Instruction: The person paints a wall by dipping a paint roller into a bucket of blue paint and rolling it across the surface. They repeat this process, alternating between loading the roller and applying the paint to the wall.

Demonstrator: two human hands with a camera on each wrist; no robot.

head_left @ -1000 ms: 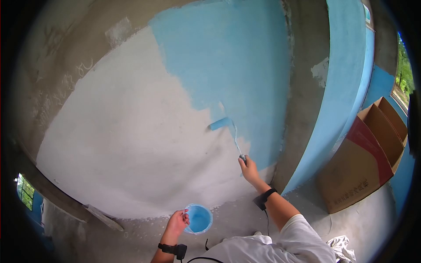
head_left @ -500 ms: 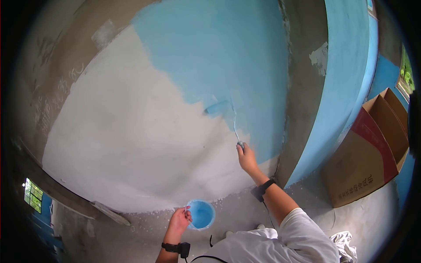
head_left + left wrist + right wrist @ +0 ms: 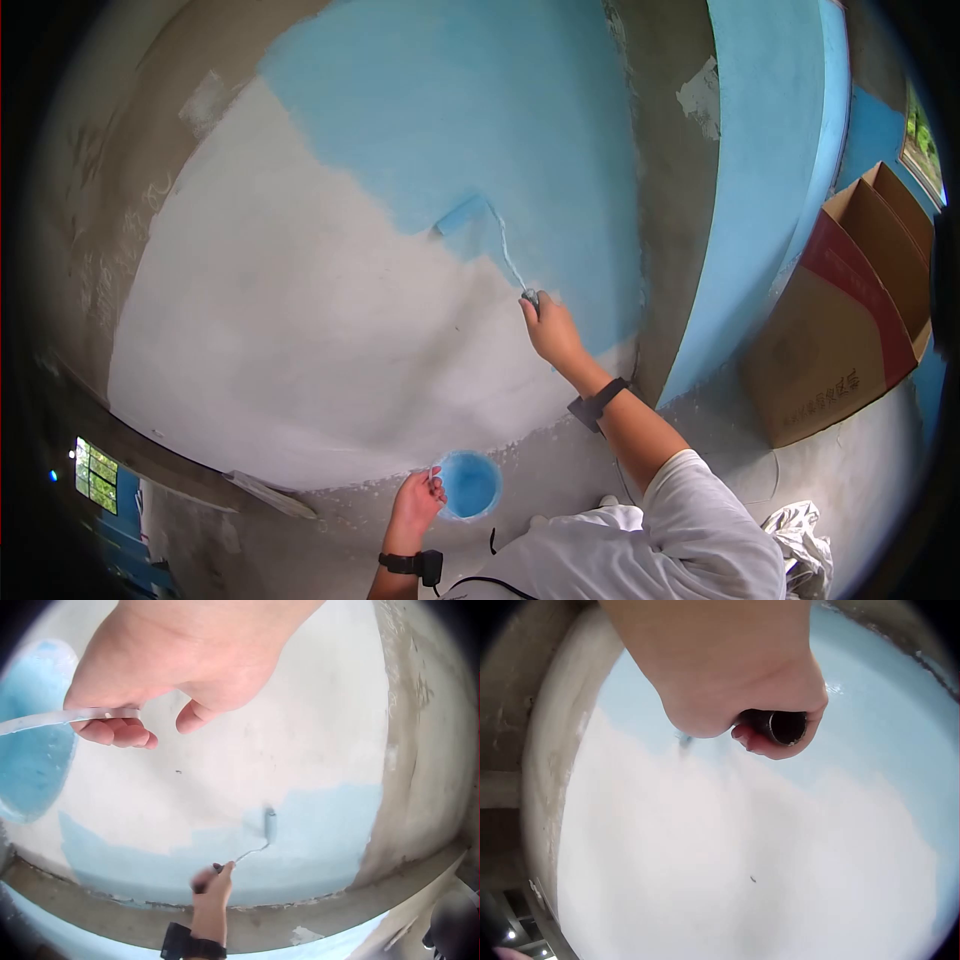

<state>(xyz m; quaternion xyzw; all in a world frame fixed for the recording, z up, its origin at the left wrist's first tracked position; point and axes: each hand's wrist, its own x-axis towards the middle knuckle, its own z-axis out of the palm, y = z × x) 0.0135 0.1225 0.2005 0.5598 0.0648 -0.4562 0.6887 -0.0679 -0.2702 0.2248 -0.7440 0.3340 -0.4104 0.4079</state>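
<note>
My right hand [image 3: 552, 330] grips the black handle [image 3: 784, 727] of a paint roller. The roller's blue sleeve [image 3: 462, 215] lies on the wall [image 3: 280, 300] where blue paint meets white, tilted with its left end lower. A bent, paint-streaked wire frame [image 3: 506, 250] links sleeve and handle. Low on the left, my left hand [image 3: 415, 503] has its fingers curled round the thin white handle [image 3: 82, 715] of a paint bucket. This bucket [image 3: 470, 455] hangs just right of the hand, with light blue paint inside.
A grey concrete pillar [image 3: 672, 200] borders the painted area on the right. Beyond it stands a tall open cardboard box [image 3: 830, 330]. White cloth [image 3: 800, 540] lies on the floor at the lower right, and a flat board [image 3: 272, 493] at the wall's foot on the left.
The roller has moved up and to the left along the paint edge, with my right hand following. My left hand still holds the bucket handle. The head view has shifted somewhat.
</note>
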